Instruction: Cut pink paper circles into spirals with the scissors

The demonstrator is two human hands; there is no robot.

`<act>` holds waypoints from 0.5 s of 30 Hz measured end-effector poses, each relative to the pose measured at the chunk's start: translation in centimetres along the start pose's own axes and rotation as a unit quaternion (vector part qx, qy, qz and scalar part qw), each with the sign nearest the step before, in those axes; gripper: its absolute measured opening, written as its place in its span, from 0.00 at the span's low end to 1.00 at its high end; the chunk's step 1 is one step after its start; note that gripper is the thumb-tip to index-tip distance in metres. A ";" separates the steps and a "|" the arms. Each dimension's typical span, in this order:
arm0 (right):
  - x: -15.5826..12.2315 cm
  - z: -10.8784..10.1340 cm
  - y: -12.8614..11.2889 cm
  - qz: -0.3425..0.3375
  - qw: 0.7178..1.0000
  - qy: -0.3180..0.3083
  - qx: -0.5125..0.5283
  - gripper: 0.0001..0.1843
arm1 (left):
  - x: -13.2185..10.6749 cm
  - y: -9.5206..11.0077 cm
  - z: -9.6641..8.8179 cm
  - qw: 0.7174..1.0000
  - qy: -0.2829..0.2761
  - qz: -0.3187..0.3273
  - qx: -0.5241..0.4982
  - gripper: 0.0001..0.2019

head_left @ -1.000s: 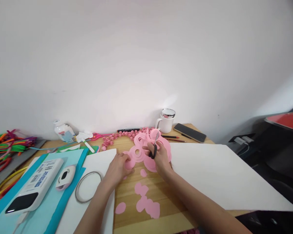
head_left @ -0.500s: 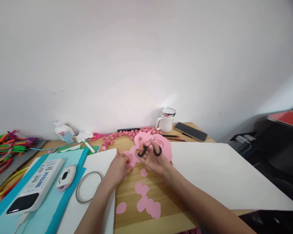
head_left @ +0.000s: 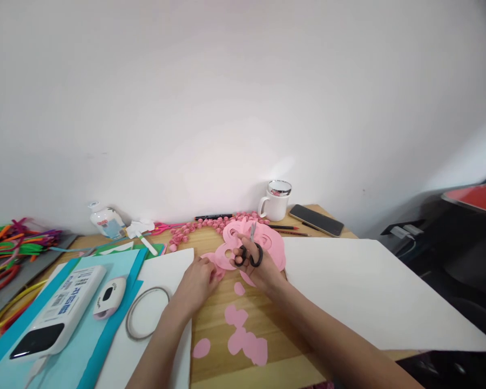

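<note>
My right hand (head_left: 257, 266) has its fingers through the black handles of a small pair of scissors (head_left: 252, 233), with the blades pointing away toward the wall. Left of it, my left hand (head_left: 200, 278) pinches the edge of a pink paper piece (head_left: 216, 266) close to the table. Beyond both hands lies a heap of pink paper with ring and spiral cuts (head_left: 277, 248). Several pink paper discs (head_left: 248, 343) are scattered on the wood nearer to me, and one disc (head_left: 201, 348) lies apart at the left.
White board (head_left: 348, 292) spreads at the right; a mug (head_left: 275, 201) and phone (head_left: 316, 220) stand behind. Small rolled pink paper pieces (head_left: 214, 222) line the back. Leftward are a tape ring (head_left: 133, 324), a power bank (head_left: 60, 308), a bottle (head_left: 107, 220) and coloured pipe cleaners (head_left: 20, 243).
The scissors have closed and turned more upright in my right hand. My left hand has shifted slightly, and the pink piece at its fingers looks folded now.
</note>
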State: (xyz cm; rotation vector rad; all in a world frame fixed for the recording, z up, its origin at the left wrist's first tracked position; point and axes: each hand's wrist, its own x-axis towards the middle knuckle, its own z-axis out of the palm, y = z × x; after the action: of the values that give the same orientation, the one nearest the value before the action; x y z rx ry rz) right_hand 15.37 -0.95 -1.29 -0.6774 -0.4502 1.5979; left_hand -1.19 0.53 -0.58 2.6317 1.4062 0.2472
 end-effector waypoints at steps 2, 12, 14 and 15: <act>-0.1 0.1 0.2 -0.008 1.000 -0.009 -0.025 0.21 | 0.0 0.1 -0.3 1.000 0.005 -0.028 -0.008 0.13; -0.6 0.3 0.5 -0.065 0.988 -0.084 -0.111 0.17 | -0.2 -0.1 -0.1 0.974 0.040 -0.136 -0.176 0.13; -0.7 0.2 0.4 -0.070 0.981 -0.109 -0.147 0.15 | 0.0 -0.1 0.0 0.958 0.085 -0.148 -0.230 0.09; -0.8 0.2 0.4 -0.071 0.974 -0.126 -0.174 0.14 | 0.0 -0.1 -0.1 0.946 0.126 -0.147 -0.259 0.07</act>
State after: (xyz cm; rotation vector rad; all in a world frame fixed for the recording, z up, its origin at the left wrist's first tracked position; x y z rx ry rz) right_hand 15.01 -1.80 -1.28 -0.6881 -0.9614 1.4882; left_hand -1.24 0.60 -0.47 1.9921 1.5248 0.8127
